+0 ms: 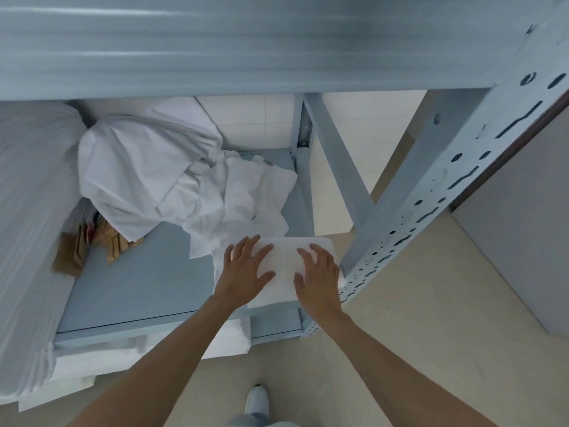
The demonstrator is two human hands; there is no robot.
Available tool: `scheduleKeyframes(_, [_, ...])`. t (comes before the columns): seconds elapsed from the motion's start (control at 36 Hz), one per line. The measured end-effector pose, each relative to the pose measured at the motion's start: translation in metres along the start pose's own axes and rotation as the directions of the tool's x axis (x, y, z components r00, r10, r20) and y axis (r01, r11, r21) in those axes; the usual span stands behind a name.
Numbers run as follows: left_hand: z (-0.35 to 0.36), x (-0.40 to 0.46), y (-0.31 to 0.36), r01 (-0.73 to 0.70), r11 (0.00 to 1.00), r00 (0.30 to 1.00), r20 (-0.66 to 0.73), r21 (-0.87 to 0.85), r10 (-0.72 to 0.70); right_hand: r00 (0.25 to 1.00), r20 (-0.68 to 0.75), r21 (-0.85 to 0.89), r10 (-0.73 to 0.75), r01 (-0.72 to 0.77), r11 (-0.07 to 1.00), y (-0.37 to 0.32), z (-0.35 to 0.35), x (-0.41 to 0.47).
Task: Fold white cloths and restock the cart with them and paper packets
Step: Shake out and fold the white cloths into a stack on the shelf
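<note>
A folded white cloth [284, 260] lies at the front right corner of the grey-blue shelf [138, 288]. My left hand [243, 272] rests flat on its left part with fingers spread. My right hand [317, 278] lies flat on its right part, fingers straight. Behind them a heap of crumpled white cloths [172, 180] covers the back of the shelf. Several brown paper packets [89, 245] lie at the shelf's left side, partly under the heap.
A perforated metal upright [431, 186] stands right of the cloth, with a diagonal brace [338, 155] behind it. The shelf above [246, 41] overhangs. Stacked white linen [27, 211] fills the left side. More folded white cloth [154, 346] sits on the level below. My shoe [257, 399] is on the tiled floor.
</note>
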State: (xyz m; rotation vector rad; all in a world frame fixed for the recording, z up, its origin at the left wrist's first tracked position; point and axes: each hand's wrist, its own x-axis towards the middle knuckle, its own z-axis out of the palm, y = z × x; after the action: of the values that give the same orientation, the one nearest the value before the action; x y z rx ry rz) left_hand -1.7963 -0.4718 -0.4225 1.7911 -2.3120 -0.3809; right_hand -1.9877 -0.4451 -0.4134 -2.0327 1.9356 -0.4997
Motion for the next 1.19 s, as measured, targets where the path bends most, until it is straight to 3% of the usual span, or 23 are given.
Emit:
scheduleKeyframes(0.06, [0.009,-0.004,-0.014,0.024,1.0,0.991,0.134,0.013,-0.026,0.984,0.178,-0.143,0.024,0.002,0.99,0.016,0.009,0.006])
scheduleKeyframes(0.14, [0.014,-0.005,-0.028,0.009,1.0,0.976,0.22,-0.022,-0.003,0.951,0.309,-0.134,0.025,0.017,0.991,0.035,0.017,0.012])
scheduleKeyframes(0.33, [-0.001,0.005,-0.018,0.059,0.998,0.956,0.289,-0.022,-0.05,0.924,0.382,-0.132,0.035,0.017,0.991,0.035,0.012,0.02])
scheduleKeyframes(0.44, [-0.026,0.001,-0.008,0.152,0.975,0.974,0.192,-0.161,-0.12,0.929,0.37,-0.082,0.01,0.022,0.996,0.027,-0.009,0.021])
scheduleKeyframes(0.56, [-0.056,-0.015,0.003,0.328,0.839,0.942,0.078,-0.434,-0.327,0.958,0.275,0.092,-0.083,0.06,0.994,0.015,-0.035,0.02])
scheduleKeyframes(0.64, [-0.076,-0.034,0.013,0.396,0.648,0.875,0.052,-0.651,-0.482,0.958,0.258,0.304,-0.125,0.042,0.952,-0.001,-0.053,0.017])
scheduleKeyframes(0.78, [-0.09,-0.086,0.022,0.326,0.375,0.795,0.038,-0.868,-0.605,0.952,0.27,0.593,-0.145,-0.045,0.804,-0.031,-0.073,0.007])
scheduleKeyframes(0.92, [-0.088,-0.16,0.024,0.229,0.136,0.66,0.051,-0.964,-0.75,0.916,0.349,0.686,-0.199,-0.105,0.72,-0.057,-0.064,-0.022])
scheduleKeyframes(1.06, [-0.104,-0.215,0.01,0.156,0.012,0.558,0.078,-0.988,-0.826,0.858,0.449,0.692,-0.25,-0.157,0.705,-0.088,-0.049,-0.051])
scheduleKeyframes(1.19, [-0.132,-0.245,-0.008,0.101,0.036,0.529,0.023,-0.994,-0.848,0.825,0.47,0.707,-0.312,-0.14,0.694,-0.125,-0.034,-0.071])
